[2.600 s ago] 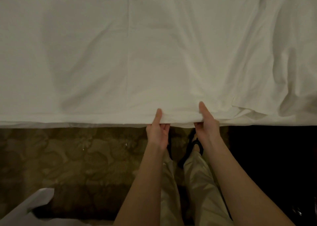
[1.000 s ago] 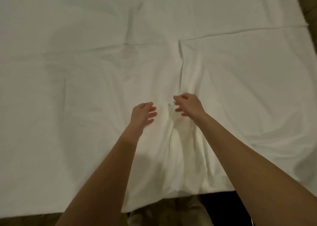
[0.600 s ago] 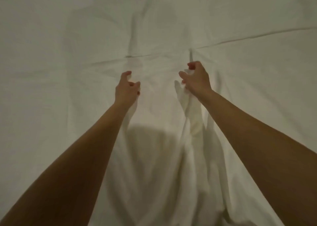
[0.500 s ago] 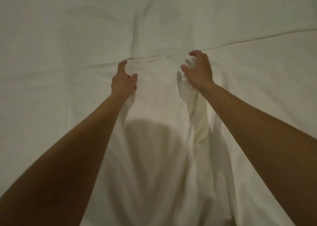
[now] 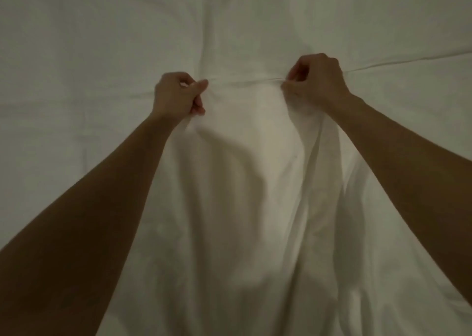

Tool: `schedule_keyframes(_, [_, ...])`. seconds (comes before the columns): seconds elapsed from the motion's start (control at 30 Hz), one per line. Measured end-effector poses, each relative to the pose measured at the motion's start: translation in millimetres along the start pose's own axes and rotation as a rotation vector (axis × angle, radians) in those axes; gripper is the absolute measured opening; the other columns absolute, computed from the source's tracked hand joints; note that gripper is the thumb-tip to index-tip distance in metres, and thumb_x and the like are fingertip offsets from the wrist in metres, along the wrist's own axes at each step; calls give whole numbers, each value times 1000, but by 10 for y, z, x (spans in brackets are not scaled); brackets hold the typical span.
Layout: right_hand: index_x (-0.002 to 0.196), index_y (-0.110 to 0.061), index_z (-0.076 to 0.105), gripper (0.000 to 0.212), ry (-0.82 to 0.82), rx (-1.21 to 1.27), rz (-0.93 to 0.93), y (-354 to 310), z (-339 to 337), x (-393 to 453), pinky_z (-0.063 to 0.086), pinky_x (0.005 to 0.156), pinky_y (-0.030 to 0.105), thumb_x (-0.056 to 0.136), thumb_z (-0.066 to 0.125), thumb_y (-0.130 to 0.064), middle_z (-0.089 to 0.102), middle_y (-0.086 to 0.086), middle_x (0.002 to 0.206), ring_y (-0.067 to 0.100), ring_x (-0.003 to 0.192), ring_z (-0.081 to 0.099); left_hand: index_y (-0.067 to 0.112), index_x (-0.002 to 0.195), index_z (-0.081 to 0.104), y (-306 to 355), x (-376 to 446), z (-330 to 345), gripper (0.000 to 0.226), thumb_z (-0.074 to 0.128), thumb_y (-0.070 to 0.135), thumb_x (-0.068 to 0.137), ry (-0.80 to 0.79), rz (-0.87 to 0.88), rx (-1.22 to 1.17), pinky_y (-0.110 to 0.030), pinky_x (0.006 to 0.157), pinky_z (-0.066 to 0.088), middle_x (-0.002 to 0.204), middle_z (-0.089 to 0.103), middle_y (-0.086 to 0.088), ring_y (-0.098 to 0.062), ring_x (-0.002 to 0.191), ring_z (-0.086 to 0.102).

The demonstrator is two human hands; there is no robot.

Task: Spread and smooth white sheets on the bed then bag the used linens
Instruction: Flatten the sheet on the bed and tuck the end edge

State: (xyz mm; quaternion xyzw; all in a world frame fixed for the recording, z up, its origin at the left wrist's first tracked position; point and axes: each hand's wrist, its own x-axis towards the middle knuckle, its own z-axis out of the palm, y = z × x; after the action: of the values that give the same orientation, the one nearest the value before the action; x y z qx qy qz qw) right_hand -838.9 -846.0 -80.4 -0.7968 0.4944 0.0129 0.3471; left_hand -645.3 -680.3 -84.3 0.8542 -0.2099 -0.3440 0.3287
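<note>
The white sheet (image 5: pixel 255 182) lies spread over the bed and fills the whole view from edge to edge; no bed frame or floor shows around it. A folded seam or hem runs across it from side to side in the upper half, rising a little toward the right edge, and that line is where the cloth is being taken up. Below the seam, between the two forearms, the fabric is bunched into long soft folds that run down toward the person, with a shadowed hollow in the middle. Above the seam the sheet is flatter, marked only by a few shallow creases that fan out from the centre.

The left hand (image 5: pixel 178 97) is curled into a fist on the seam, thumb pressed against the bent forefinger, with a pinch of sheet caught between them. The right hand (image 5: pixel 316 80) sits further along the same seam, a little higher in view, knuckles up and fingers closed, thumb and forefinger nipping the hem. The two hands are apart, with a short taut stretch of seam drawn between them.

Both bare forearms reach in from the lower corners, well out over the bed. The light is dim and the cloth looks greyish.
</note>
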Motion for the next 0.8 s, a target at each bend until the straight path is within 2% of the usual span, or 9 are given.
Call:
schedule_keyframes(0.13, [98,-8,74,19,-55,-100,-65,-73,29,14,51,90,33,83,64,-14,71,10,102,25,98,65,13,69,51,45,-27,67,28,65,20,92,81,40,-60,-17,44,45,48,60,3,-6,40,58])
schedule_keyframes(0.27, [99,-9,74,19,55,-78,-110,-82,-3,122,50,92,36,85,68,-20,71,10,103,25,98,65,9,91,56,41,-60,271,8,62,14,91,206,-49,-82,-17,50,46,68,63,-4,-2,43,56])
schedule_keyframes(0.37, [105,-14,71,23,40,-76,-74,-13,-9,90,49,90,29,83,65,-17,70,6,107,21,101,64,19,102,44,105,-265,429,25,63,23,86,256,-17,-83,-29,68,54,76,60,3,-14,65,62])
schedule_keyframes(0.4, [109,-15,68,27,33,-50,-68,7,-23,54,47,89,27,82,65,-18,69,4,109,19,103,63,20,103,43,127,-393,498,29,65,25,85,227,10,-120,-32,69,55,77,58,5,-17,68,63])
schedule_keyframes(0.43, [113,-15,66,31,15,-10,-72,21,-45,-5,46,89,26,82,67,-20,69,3,110,18,104,62,20,102,44,151,-553,581,28,66,25,86,168,20,-178,-32,64,53,78,58,5,-17,65,62])
schedule_keyframes(0.53, [118,-15,63,35,-39,105,-114,116,-162,-272,46,92,26,85,68,-25,67,3,112,16,104,62,16,93,54,217,-1137,903,7,60,13,93,-170,-108,-325,-21,48,46,76,63,-1,-7,51,60])
schedule_keyframes(0.63, [118,-14,64,33,-21,176,-100,348,-266,-651,44,92,21,89,66,-29,68,2,112,12,105,61,15,89,60,255,-1684,1158,12,53,9,96,-504,-211,-331,-19,54,50,79,67,-5,-7,58,65])
schedule_keyframes(0.73, [117,-15,66,29,-3,238,-36,578,-323,-1093,46,94,24,91,64,-27,69,0,111,12,103,62,14,93,61,256,-2020,1256,7,55,16,96,-601,-224,-221,-22,63,53,85,67,-3,-12,71,66])
schedule_keyframes(0.8, [115,-16,67,26,-7,270,8,729,-322,-1416,46,91,21,92,62,-27,69,-1,110,10,100,63,14,96,59,261,-2205,1271,6,56,19,96,-616,-235,-160,-25,65,51,85,66,-3,-15,72,66])
